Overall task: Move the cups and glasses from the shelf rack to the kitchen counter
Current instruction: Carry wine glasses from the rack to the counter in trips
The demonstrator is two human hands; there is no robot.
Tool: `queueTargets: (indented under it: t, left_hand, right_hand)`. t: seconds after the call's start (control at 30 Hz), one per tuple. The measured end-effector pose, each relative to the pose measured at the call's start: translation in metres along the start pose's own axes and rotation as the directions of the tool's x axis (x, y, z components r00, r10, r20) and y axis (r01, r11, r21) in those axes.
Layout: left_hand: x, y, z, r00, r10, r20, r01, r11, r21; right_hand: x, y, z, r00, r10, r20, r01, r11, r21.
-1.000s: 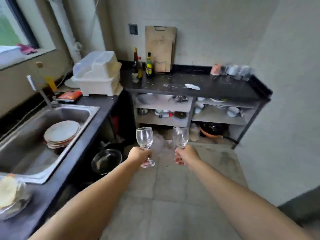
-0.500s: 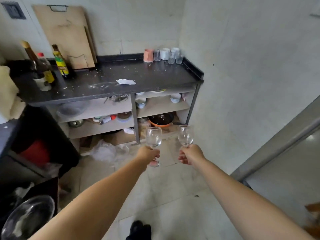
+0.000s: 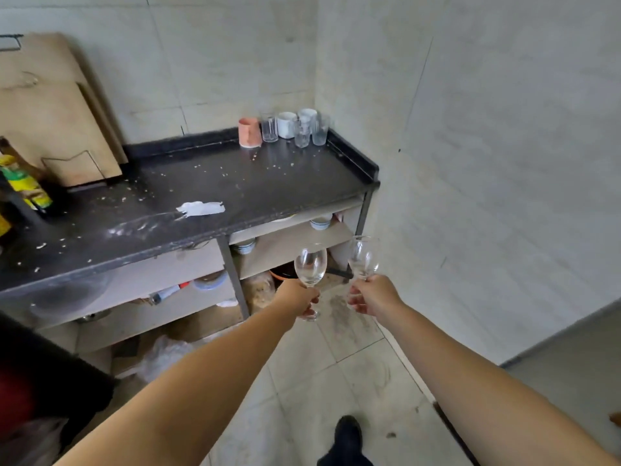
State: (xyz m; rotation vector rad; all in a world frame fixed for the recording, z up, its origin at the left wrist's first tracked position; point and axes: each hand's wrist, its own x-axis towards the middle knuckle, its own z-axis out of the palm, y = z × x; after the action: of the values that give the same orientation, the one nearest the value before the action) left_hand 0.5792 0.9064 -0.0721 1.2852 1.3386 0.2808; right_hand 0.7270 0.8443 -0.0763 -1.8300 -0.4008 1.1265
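My left hand [image 3: 299,299] grips the stem of a clear wine glass [image 3: 311,264], held upright. A second clear wine glass [image 3: 363,256] is held upright by its stem in my right hand [image 3: 371,295]. Both glasses hover above the floor in front of the right end of the black kitchen counter [image 3: 235,183]. At the counter's far right corner stand a pink cup [image 3: 249,132], two white mugs [image 3: 286,124] and several clear tumblers [image 3: 319,129].
A white crumpled scrap [image 3: 200,208] and crumbs lie on the counter. Wooden boards [image 3: 53,109] lean on the wall at left, with bottles [image 3: 25,185] beside them. Shelves below [image 3: 289,240] hold bowls. A tiled wall is close on the right. My shoe [image 3: 347,435] shows below.
I have moved closer to the counter and turned right; the sink has left the view. Both hands still hold their wine glasses, now nearer the counter's right end.
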Motion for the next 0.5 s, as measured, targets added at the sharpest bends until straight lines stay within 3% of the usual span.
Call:
queueTargets:
  t: [0.33, 0.5]
  left_hand:
    - [0.150, 0.109, 0.017, 0.991, -0.021, -0.129, 0.012, 0.997, -0.075]
    - [0.212, 0.149, 0.003, 0.990, -0.051, -0.130, 0.040, 0.995, -0.092]
  right_hand:
    - [0.160, -0.116, -0.022, 0.997, -0.042, 0.058, 0.049, 0.990, -0.135]
    - [0.231, -0.158, -0.006, 0.996, -0.042, 0.083, 0.053, 0.989, -0.140]
